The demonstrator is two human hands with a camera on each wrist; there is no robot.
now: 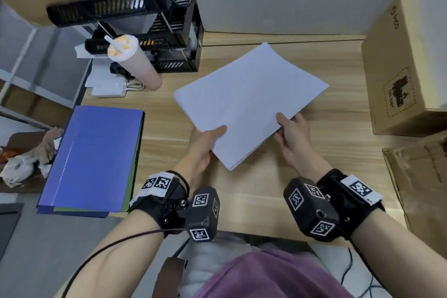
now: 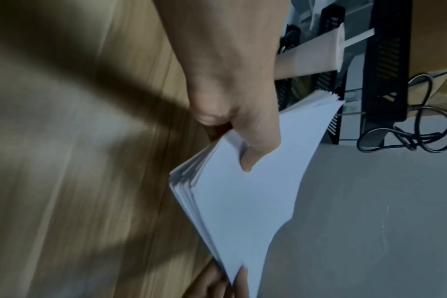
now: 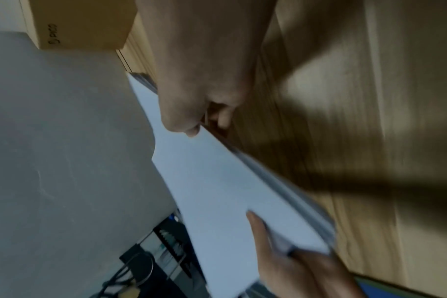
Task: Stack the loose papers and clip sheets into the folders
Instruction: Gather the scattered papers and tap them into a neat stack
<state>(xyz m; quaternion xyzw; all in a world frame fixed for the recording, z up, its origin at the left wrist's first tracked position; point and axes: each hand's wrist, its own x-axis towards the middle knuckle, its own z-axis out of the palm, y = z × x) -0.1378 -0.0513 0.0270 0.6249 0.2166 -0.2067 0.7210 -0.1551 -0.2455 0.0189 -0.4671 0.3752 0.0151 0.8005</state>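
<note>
A person seated at a pale wood-grain desk (image 1: 314, 152) holds a stack of white paper (image 1: 249, 101) in both hands, raised above the desktop and turned at an angle. The sheets are smooth, blank and rectangular; in the left wrist view their edges fan slightly at one corner, so the pile is not quite squared.

The left hand (image 1: 205, 145) pinches the stack's near left edge, thumb flat on top and fingers curled beneath. The right hand (image 1: 294, 135) grips the near right edge the same way, thumb on the top sheet, fingers underneath (only their knuckles show). Both wrists wear black strapped camera units with square black-and-white coded markers.

Well to the left of the paper, at the desk's left edge, lies a closed blue folder (image 1: 94, 157), matte and flat, with a green folder (image 1: 134, 164) beneath it showing only as a thin strip along its right side and bottom. Behind them stands a tall beige cup (image 1: 135, 63) with a white straw, and a black slotted plastic desk organiser (image 1: 169, 31) with dark cables looped above it. A brown cardboard box (image 1: 408, 68) sits at the right, partly cut off by the frame.

Both wrist views are blurred and shadowed, so the desk surface there is streaky and hard to read.
</note>
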